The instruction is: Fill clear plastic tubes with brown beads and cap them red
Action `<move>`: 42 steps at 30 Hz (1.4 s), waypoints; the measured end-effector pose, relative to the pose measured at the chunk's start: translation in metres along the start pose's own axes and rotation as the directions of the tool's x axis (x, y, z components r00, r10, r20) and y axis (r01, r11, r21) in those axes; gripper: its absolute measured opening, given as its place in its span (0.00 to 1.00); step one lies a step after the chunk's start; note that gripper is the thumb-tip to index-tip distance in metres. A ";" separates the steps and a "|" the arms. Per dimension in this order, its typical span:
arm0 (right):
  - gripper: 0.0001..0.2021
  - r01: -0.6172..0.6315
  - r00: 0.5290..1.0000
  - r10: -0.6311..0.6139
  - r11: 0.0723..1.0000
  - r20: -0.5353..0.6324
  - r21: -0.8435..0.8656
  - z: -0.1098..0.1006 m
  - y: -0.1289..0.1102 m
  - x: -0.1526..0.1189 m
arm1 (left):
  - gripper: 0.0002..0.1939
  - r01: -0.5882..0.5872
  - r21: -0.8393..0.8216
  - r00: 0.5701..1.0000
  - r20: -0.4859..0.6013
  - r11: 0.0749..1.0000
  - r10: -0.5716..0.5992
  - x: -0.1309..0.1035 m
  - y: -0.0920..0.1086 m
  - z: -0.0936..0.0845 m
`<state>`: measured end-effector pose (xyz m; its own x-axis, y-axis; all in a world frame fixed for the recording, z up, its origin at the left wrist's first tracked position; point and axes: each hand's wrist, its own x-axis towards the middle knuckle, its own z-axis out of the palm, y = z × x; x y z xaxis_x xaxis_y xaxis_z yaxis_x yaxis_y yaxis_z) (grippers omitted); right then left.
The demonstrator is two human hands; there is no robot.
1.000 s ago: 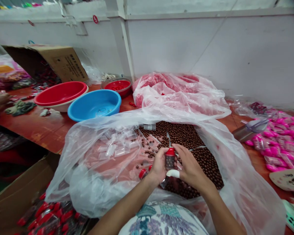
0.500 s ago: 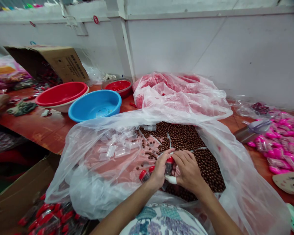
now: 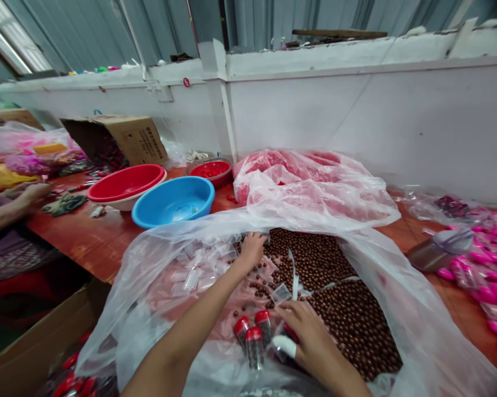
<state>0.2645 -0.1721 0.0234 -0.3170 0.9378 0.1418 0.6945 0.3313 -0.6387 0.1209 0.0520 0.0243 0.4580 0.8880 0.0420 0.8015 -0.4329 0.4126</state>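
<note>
My left hand (image 3: 253, 249) reaches to the far side of the plastic sheet, its fingers curled over a clear piece at the edge of the brown beads (image 3: 310, 253). My right hand (image 3: 304, 331), a white cover on its thumb, lies low over a red-capped container that it partly hides. Its fingers are spread near a small clear box (image 3: 280, 294). Beside it, several clear containers with red caps (image 3: 254, 347) and dark contents stand together. More clear boxes (image 3: 192, 278) lie scattered on the left of the sheet.
A blue basin (image 3: 174, 203) and a red basin (image 3: 126, 183) stand behind at left. Bagged red pieces (image 3: 310, 173) lie at the wall. A metal cup (image 3: 441, 249) and pink packets (image 3: 492, 270) are at right. Another person's arm (image 3: 10, 209) shows at far left.
My hands have come apart; the left has moved forward to the far clear pieces. The red-capped container held between them is now low by my right hand. The view has tilted up.
</note>
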 end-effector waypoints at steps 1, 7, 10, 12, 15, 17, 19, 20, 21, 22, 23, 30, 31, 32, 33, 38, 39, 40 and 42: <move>0.21 -0.026 0.999 0.027 1.000 -0.037 0.018 -0.003 0.006 0.000 | 0.17 -0.012 0.018 1.000 0.011 1.000 0.011 0.002 -0.002 0.000; 0.25 -0.169 0.923 0.257 0.940 -0.288 0.297 -0.009 0.038 0.008 | 0.17 -0.223 -0.074 0.963 0.139 0.972 0.232 -0.027 0.019 -0.005; 0.27 -0.181 0.867 0.344 0.891 -0.361 0.416 -0.007 0.043 0.016 | 0.20 -0.376 -0.402 0.871 0.155 0.835 0.467 -0.061 0.043 -0.004; 0.20 -0.155 0.868 0.331 0.888 -0.369 0.433 -0.009 0.043 0.019 | 0.24 -0.289 -0.535 0.883 0.171 0.794 0.437 -0.080 0.054 -0.004; 0.12 -0.182 0.860 0.350 0.890 -0.371 0.419 -0.016 0.047 0.016 | 0.27 -0.129 -0.609 0.902 0.255 0.783 0.348 -0.093 0.052 -0.003; 0.11 -0.235 0.813 0.416 0.875 -0.407 0.424 -0.022 0.053 0.008 | 0.24 -0.088 -0.611 0.912 0.269 0.787 0.311 -0.092 0.042 -0.002; 0.13 -0.283 0.776 0.476 0.849 -0.415 0.446 -0.028 0.061 -0.003 | 0.19 -0.060 -0.613 0.934 0.245 0.787 0.262 -0.083 0.029 0.002; 0.13 -0.304 0.778 0.493 0.838 -0.390 0.452 -0.031 0.065 -0.009 | 0.17 -0.042 -0.618 0.948 0.224 0.785 0.228 -0.076 0.022 0.005; 0.14 -0.322 0.800 0.491 0.835 -0.343 0.445 -0.034 0.069 -0.015 | 0.16 -0.020 -0.622 0.961 0.203 0.783 0.186 -0.070 0.017 0.007; 0.14 -0.334 0.834 0.472 0.844 -0.285 0.420 -0.036 0.073 -0.020 | 0.15 0.017 -0.617 0.972 0.194 0.787 0.131 -0.063 0.012 0.010; 0.14 -0.339 0.866 0.442 0.861 -0.232 0.378 -0.037 0.076 -0.024 | 0.15 0.067 -0.602 0.978 0.199 0.795 0.068 -0.056 0.009 0.013; 0.17 -0.302 0.921 0.321 0.946 -0.220 0.116 -0.049 0.092 -0.012 | 0.18 0.300 -0.444 0.947 0.243 0.844 -0.209 -0.017 -0.009 0.025; 0.17 -0.295 0.920 0.309 0.951 -0.242 0.091 -0.050 0.097 -0.003 | 0.15 0.307 -0.427 0.946 0.236 0.850 -0.223 -0.012 -0.011 0.024; 0.18 -0.293 0.916 0.300 0.954 -0.266 0.066 -0.052 0.103 0.007 | 0.14 0.312 -0.412 0.945 0.230 0.856 -0.234 -0.008 -0.012 0.023; 0.18 -0.295 0.909 0.293 0.955 -0.297 0.040 -0.053 0.110 0.019 | 0.12 0.315 -0.400 0.944 0.225 0.861 -0.241 -0.004 -0.013 0.022; 0.22 -0.329 0.876 0.291 0.944 -0.385 -0.037 -0.060 0.146 0.089 | 0.11 0.306 -0.368 0.947 0.211 0.878 -0.242 0.015 -0.010 0.020; 0.22 -0.331 0.872 0.285 0.942 -0.397 -0.051 -0.062 0.151 0.102 | 0.12 0.301 -0.368 0.950 0.202 0.880 -0.240 0.018 -0.008 0.022; 0.23 -0.327 0.871 0.274 0.943 -0.407 -0.065 -0.064 0.155 0.115 | 0.12 0.294 -0.371 0.952 0.191 0.881 -0.237 0.021 -0.007 0.024; 0.22 -0.308 0.877 0.245 0.947 -0.412 -0.092 -0.067 0.161 0.135 | 0.14 0.280 -0.388 0.958 0.173 0.878 -0.229 0.025 -0.004 0.031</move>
<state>0.3765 0.0150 -0.0091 0.1585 0.9469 0.2797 0.8147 0.0347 -0.5788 0.1414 0.0713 -0.0039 0.3220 0.9228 -0.2116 0.6828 -0.0715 0.7271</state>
